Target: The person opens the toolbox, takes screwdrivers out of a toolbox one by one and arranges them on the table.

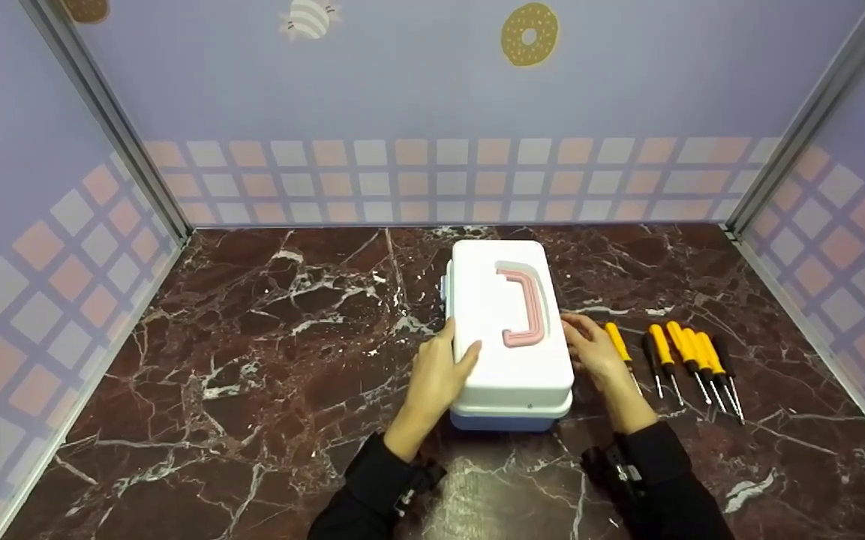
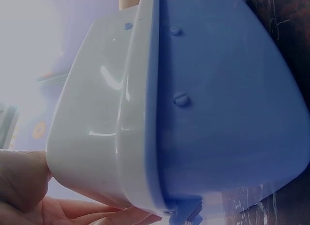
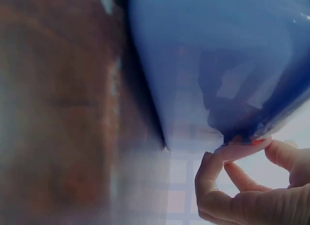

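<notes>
A toolbox with a white lid (image 1: 503, 367), a blue base (image 2: 232, 99) and a pink handle (image 1: 531, 307) stands right of the table's middle. Along its left edge lies my left hand (image 1: 434, 373), thumb on the lid's top and fingers extended against the side. A blue latch (image 2: 186, 210) sticks out near those fingers in the left wrist view. My right hand (image 1: 596, 351) is at the box's right side. In the right wrist view its thumb and fingers pinch a pink latch (image 3: 244, 150) at the rim. The lid sits down on the base.
Right of the box lie several screwdrivers with yellow handles (image 1: 683, 345) and black handles (image 1: 722, 354), shafts toward me. One yellow-handled screwdriver (image 1: 617, 341) lies close beside my right hand. Patterned walls (image 1: 432, 97) enclose the dark marbled tabletop (image 1: 252, 375) at the back and sides.
</notes>
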{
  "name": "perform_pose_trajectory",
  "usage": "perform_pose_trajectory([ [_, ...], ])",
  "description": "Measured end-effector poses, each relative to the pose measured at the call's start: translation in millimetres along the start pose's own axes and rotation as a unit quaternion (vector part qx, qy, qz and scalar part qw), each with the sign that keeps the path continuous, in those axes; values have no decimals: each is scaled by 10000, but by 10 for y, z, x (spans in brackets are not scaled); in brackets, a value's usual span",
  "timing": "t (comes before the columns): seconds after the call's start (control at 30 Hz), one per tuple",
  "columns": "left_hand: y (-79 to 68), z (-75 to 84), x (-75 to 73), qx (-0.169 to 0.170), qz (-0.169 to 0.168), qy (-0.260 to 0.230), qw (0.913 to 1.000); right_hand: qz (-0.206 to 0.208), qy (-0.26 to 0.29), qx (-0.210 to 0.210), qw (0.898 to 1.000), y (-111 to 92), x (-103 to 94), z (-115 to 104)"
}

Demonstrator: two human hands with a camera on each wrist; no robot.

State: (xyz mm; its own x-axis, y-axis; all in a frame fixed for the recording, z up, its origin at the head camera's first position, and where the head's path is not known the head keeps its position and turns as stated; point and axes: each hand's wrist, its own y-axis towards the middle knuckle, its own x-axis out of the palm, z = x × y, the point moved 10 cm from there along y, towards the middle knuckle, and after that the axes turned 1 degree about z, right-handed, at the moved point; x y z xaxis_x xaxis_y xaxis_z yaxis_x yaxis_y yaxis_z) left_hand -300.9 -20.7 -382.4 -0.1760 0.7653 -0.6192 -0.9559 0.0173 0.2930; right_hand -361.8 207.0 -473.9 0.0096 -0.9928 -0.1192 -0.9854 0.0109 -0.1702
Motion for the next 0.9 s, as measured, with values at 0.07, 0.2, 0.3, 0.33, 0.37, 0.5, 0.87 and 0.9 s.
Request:
perform_pose_trajectory([
  [0.07,3,1,1,-1,-4,-12,10000,-28,74,26,10000,-6,17,1],
  [0.2,5,16,-12,59,30,39,10000,-171,-47,-99,9998,-20,42,-54],
  [0.3,6,33,-22,155,68,129,9998,-257,-58,-176,9995,-18,53,-81],
  [0.33,6,39,-26,179,77,157,9997,-266,-39,-173,9995,-17,54,-82],
  [0.37,6,41,-26,206,87,181,9996,-307,43,-140,9994,-15,62,-74],
  [0.5,5,52,-36,240,134,201,9994,-489,329,-7,9983,-15,101,-37],
  [0.87,-40,72,-10,212,263,551,9979,190,-1675,-1031,9803,184,-27,-461],
  [0.9,-52,84,-6,215,272,706,9969,282,-1759,-1193,9767,223,-30,-539],
])
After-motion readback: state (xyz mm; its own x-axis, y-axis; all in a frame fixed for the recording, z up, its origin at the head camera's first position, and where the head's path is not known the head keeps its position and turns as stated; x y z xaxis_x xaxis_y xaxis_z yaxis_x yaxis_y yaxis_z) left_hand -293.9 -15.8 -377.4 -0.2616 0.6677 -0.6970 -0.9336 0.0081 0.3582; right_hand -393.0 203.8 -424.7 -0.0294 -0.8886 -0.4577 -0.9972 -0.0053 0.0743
